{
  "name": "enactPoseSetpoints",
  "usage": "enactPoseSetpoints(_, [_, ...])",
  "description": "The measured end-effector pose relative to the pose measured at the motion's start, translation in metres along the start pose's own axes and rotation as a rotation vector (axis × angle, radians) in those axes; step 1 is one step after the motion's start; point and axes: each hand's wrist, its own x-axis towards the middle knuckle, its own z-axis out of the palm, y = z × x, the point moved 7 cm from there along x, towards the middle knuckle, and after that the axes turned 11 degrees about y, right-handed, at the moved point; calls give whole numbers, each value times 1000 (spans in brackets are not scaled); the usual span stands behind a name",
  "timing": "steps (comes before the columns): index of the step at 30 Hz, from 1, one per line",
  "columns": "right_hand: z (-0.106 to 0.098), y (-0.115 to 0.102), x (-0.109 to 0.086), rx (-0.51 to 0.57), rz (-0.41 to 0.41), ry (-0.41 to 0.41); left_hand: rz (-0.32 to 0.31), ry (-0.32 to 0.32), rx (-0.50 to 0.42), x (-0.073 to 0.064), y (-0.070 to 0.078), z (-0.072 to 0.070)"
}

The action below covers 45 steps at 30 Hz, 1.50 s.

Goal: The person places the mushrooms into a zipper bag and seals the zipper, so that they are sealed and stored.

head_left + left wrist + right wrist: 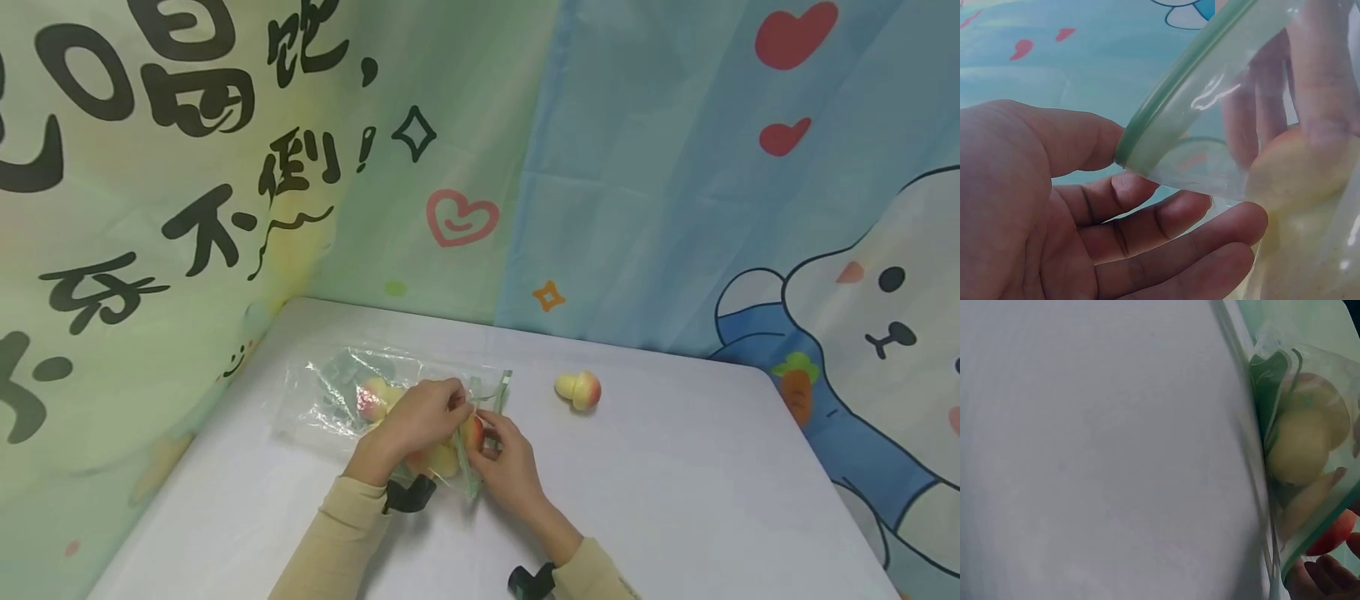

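A clear zip bag (318,400) with a green seal lies on the table, and several yellow-and-red mushroom-shaped toys (372,398) show through its plastic. My left hand (420,417) pinches the bag's green edge between thumb and fingers, as the left wrist view shows at the seal (1147,119). At the bag's mouth, my right hand (512,471) holds another such toy (472,432) by its fingertips. The right wrist view shows that toy's red side (1335,534) beside the green seal, with more toys (1300,450) inside the bag.
One loose mushroom-shaped toy (579,390) lies on the white table (675,483), to the right of the bag. Behind the table hangs a printed cloth (622,183) with lettering, hearts and a cartoon animal. Dark wrist cameras (411,494) sit at both sleeves.
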Motion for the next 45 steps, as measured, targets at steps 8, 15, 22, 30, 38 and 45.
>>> enactPoseSetpoints(8, [-31, 3, 11, -14, 16, 100, -25, 15, -3, 0, -3, -2])
enactPoseSetpoints(15, [-64, 13, 29, -71, 21, 201, -40, 12, -14, 0, -4, -3])
enactPoseSetpoints(22, [-92, 25, 43, -81, 11, 269, -41, -3, -21, -1, -4, -1])
enactPoseSetpoints(30, [-126, 45, 57, -207, -38, 420, -39, -2, -20, -1, -4, 1])
enactPoseSetpoints(38, [-145, 74, 64, -307, 91, 446, -44, -16, -30, -3, -3, 3])
enactPoseSetpoints(45, [-140, 95, 67, -317, 195, 332, -25, 0, -24, -1, -1, 1])
